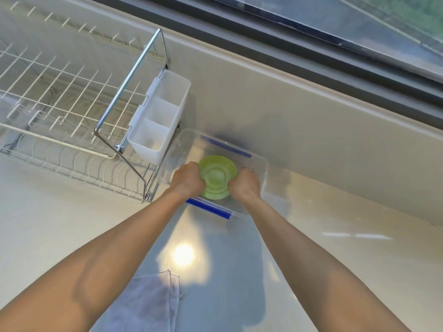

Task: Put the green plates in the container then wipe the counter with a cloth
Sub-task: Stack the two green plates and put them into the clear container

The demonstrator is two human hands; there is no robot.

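Observation:
A stack of green plates (217, 176) sits inside a clear plastic container (260, 164) with blue clips on the counter. My left hand (187, 179) grips the stack's left edge and my right hand (244, 185) grips its right edge, both reaching down into the container. How many plates are in the stack I cannot tell. A pale grey cloth (148, 300) lies crumpled on the counter near the front, between my forearms.
A white wire dish rack (60, 111) stands at the left, with a white cutlery holder (158, 118) hooked on its right side, close to the container. A raised ledge (311, 130) under a window runs behind the container. A glossy counter (347, 259) stretches right.

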